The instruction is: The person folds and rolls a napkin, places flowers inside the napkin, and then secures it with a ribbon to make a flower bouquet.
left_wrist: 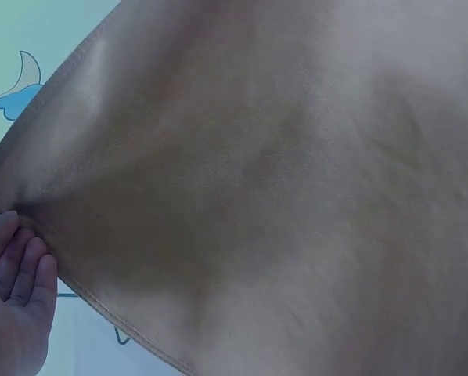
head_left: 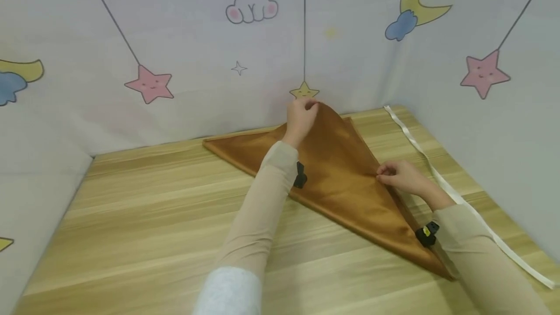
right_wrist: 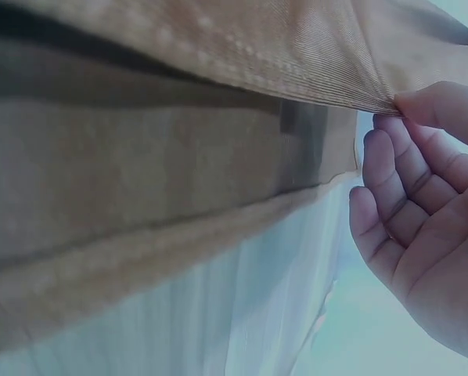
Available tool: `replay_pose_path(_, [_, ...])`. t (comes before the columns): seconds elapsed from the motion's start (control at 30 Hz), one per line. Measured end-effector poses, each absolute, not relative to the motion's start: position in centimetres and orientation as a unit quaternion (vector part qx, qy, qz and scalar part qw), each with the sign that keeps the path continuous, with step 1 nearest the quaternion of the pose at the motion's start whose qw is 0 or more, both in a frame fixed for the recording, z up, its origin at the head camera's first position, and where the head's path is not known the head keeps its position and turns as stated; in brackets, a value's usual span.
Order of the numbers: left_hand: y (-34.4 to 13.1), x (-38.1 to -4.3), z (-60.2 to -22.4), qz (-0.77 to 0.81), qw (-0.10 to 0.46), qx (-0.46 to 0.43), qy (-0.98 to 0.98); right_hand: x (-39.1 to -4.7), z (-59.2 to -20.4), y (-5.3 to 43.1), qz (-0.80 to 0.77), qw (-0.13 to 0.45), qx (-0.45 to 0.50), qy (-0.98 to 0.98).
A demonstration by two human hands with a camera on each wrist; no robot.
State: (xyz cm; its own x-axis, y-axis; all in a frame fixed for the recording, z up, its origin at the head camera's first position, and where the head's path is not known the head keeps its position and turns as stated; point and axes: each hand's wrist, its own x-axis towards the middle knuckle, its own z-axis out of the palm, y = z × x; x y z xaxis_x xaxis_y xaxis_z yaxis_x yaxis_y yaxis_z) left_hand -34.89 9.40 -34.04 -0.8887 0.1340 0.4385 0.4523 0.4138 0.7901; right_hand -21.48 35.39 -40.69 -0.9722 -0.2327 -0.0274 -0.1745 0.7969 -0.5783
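A shiny brown satin cloth (head_left: 350, 193), folded into a triangle, lies across the table with its long fold toward the person. My left hand (head_left: 301, 116) pinches the upper layer's corner and holds it raised near the back wall. In the left wrist view that hand (left_wrist: 19, 294) grips the hemmed corner between thumb and fingers, the cloth (left_wrist: 242, 196) spread out before it. My right hand (head_left: 404, 178) pinches the upper layer's right edge. Seen from the right wrist, thumb and forefinger of the hand (right_wrist: 426, 180) hold the stitched hem, lifted off the lower layer (right_wrist: 140, 164).
A wood-grain table (head_left: 144, 222) carries the cloth. Along its right side runs a narrow white ribbon-like strip (head_left: 455, 191). Pale walls (head_left: 197, 23) printed with stars, moons and a bear enclose the back and sides. Black wrist cameras (head_left: 427, 234) sit close over the cloth.
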Motion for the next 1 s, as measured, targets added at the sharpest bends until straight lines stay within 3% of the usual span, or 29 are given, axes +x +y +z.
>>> replay_pose_path(0.3, [10.6, -35.2, -34.7, -0.507, 0.137, -0.168, -0.834, -22.2, -40.5, 36.7, -0.304, 0.056, -0.1, 0.946])
replay_pose_path(0.57, [11.9, -35.6, -35.8, -0.494, 0.123, -0.176, -0.842, -22.8, -41.8, 38.5, -0.337, 0.028, -0.137, 0.931])
replay_pose_path(1.0, [12.4, -36.3, -37.4, -0.542, 0.113, -0.15, -0.819, -23.8, -42.0, 37.8, -0.304, 0.07, -0.1, 0.945])
